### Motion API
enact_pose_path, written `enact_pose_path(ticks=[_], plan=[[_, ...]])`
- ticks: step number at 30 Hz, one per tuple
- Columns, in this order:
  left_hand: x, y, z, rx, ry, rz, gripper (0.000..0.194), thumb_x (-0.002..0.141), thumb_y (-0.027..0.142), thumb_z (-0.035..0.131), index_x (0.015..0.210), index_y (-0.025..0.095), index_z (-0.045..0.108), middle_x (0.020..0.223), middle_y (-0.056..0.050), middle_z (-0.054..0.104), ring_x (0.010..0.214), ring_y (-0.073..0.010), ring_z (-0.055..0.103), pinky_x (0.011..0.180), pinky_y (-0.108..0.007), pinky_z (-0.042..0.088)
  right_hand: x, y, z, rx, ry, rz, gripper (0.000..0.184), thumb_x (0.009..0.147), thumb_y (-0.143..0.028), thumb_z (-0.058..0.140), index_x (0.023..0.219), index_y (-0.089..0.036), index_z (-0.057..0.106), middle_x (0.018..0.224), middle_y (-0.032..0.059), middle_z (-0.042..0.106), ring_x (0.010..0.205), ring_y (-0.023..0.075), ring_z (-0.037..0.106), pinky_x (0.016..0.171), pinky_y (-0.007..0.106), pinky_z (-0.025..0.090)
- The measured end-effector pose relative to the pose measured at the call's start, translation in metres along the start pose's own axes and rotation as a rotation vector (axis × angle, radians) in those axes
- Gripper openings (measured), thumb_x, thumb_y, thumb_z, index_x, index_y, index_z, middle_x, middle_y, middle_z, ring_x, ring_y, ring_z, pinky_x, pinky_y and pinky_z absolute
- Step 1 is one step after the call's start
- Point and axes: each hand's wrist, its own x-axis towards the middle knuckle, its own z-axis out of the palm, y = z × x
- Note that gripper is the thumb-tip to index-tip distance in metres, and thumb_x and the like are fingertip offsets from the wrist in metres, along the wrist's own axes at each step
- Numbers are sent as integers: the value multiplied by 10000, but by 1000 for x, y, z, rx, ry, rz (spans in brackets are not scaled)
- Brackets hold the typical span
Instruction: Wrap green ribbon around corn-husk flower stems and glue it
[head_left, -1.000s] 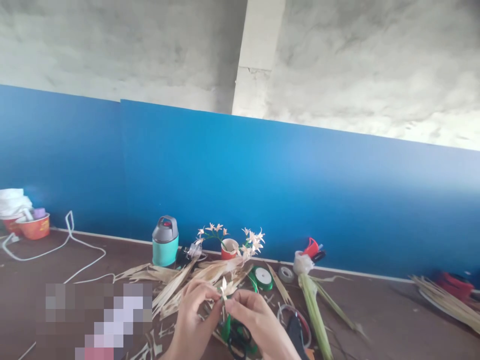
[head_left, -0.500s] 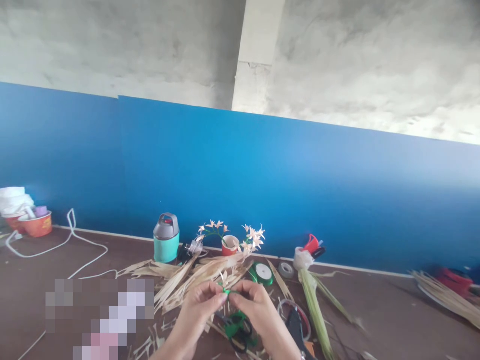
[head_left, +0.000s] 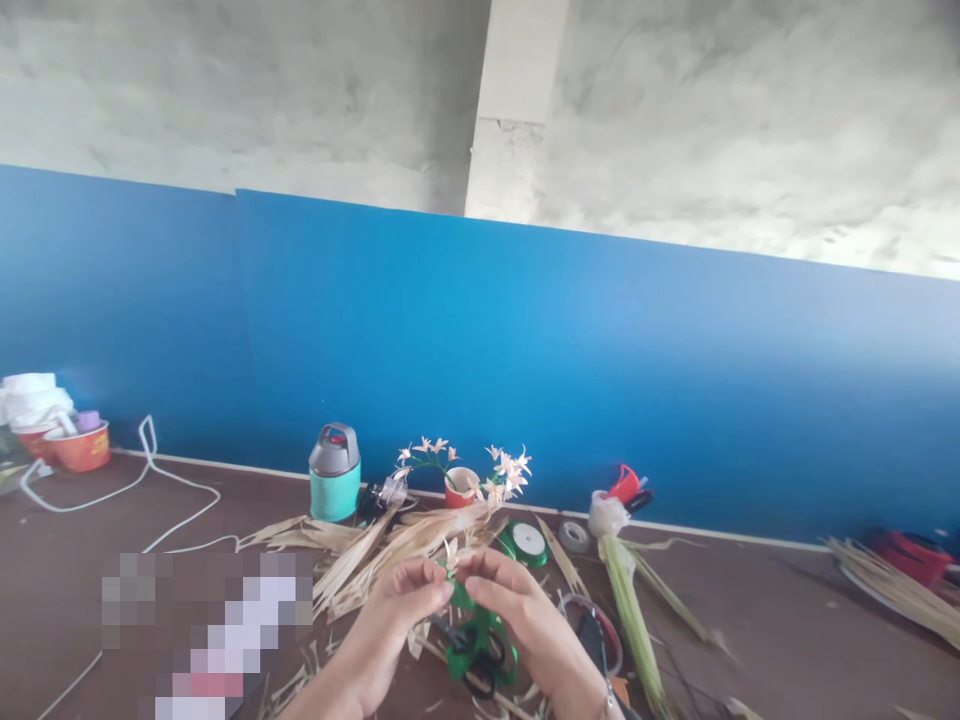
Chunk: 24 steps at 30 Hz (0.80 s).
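My left hand (head_left: 405, 600) is closed in a pinch at the base of a small pale husk flower (head_left: 451, 555), which stands upright between my hands. My right hand (head_left: 510, 595) is closed too, its thumb and fingers pinching a strip of green tape (head_left: 462, 598) at the flower's stem. Below them on the table lie dark-handled scissors (head_left: 480, 682), partly covered by loose green tape. Behind my hands, dried corn husks (head_left: 367, 570) are spread out, and a roll of green ribbon (head_left: 529, 543) lies by my right fingers.
At the back, sprays of pale flowers (head_left: 510, 475) stand by a red-and-white paper cup (head_left: 461, 487). A teal-and-grey container (head_left: 335, 475) is left of them. Rightward are a tape roll (head_left: 575, 536), a bundle of green stalks (head_left: 628, 610) and a black tool (head_left: 592, 640). A white cable (head_left: 180, 487) trails left.
The flower has risen slightly, and more green tape shows beneath it between my hands. My right hand has tilted a little upward. The view has shifted slightly.
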Motion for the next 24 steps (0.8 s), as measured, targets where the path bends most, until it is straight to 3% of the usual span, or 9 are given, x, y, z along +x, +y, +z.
enact_pose_path(ticks=[4, 9, 12, 17, 21, 24], plan=[[0, 1, 1, -90, -112, -59, 119, 581, 216, 713, 520, 176, 618, 573, 17, 571, 594, -118, 466, 607, -231, 358, -2, -3, 7, 153, -61, -54, 165, 658, -228, 726, 811, -173, 699, 871, 33, 649, 818, 184, 574, 775, 287, 409], [-1, -3, 0, -201, -285, -155, 71, 600, 218, 687, 596, 160, 647, 637, -13, 587, 628, -136, 512, 630, -254, 391, -2, -3, 12, 214, -121, -38, 148, 623, -276, 770, 722, -169, 743, 1142, 79, 564, 994, 265, 548, 828, 353, 432], [-2, -8, -3, -250, -285, -228, 67, 576, 183, 694, 622, 152, 656, 648, -16, 598, 650, -139, 529, 646, -255, 395, 0, 2, 11, 258, -161, -47, 154, 601, -270, 791, 712, -173, 750, 1171, 85, 554, 1068, 280, 507, 858, 361, 420], [-3, -10, -5, -281, -271, -286, 103, 545, 173, 697, 632, 138, 655, 648, -18, 603, 633, -135, 518, 651, -268, 394, 4, 14, 14, 383, -174, -62, 112, 573, -204, 800, 661, -174, 738, 1181, 66, 556, 957, 230, 546, 810, 326, 426], [0, -4, -3, -72, -275, -188, 80, 542, 167, 667, 559, 137, 594, 577, 11, 546, 607, -118, 479, 605, -233, 362, 5, 17, 18, 437, -150, -28, 105, 542, -177, 795, 609, -164, 715, 1063, 58, 615, 852, 214, 563, 689, 297, 429], [4, -2, -2, 237, -145, -84, 121, 566, 169, 632, 514, 153, 524, 489, 49, 465, 514, -93, 419, 523, -215, 323, 5, 16, 20, 399, -74, -34, 99, 541, -158, 788, 580, -164, 697, 826, 37, 653, 820, 211, 568, 703, 295, 418]])
